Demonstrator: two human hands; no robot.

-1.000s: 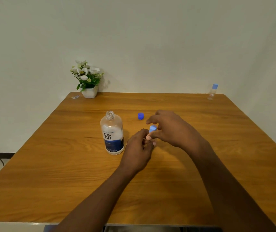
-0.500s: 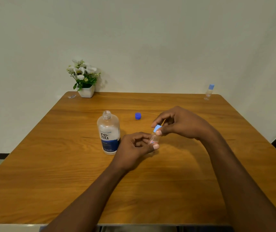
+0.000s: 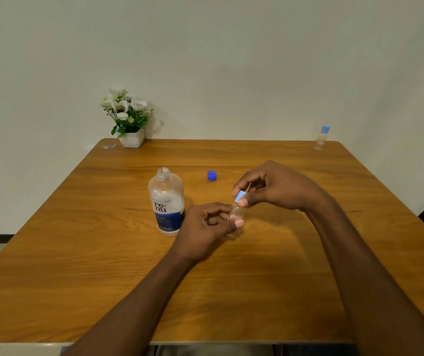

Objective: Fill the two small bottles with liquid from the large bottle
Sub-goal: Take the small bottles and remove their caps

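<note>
wooden tabletop [image 3: 77, 253], plain wall | left hand [image 3: 205, 227] grips small clear bottle [image 3: 236, 213] just right of open renu bottle [image 3: 166, 201] | right hand [image 3: 275, 187] pinches its light-blue cap [image 3: 240, 196] | second small bottle [image 3: 321, 138] capped, well behind-right of renu bottle | handling guess: light, slick plastic; hold body, twist cap

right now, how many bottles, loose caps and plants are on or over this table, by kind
large renu bottle, uncapped: 1
small bottles: 2 (held small bottle, far small bottle at the far right corner)
loose dark blue cap: 1
potted flowers: 1
total: 5
</note>
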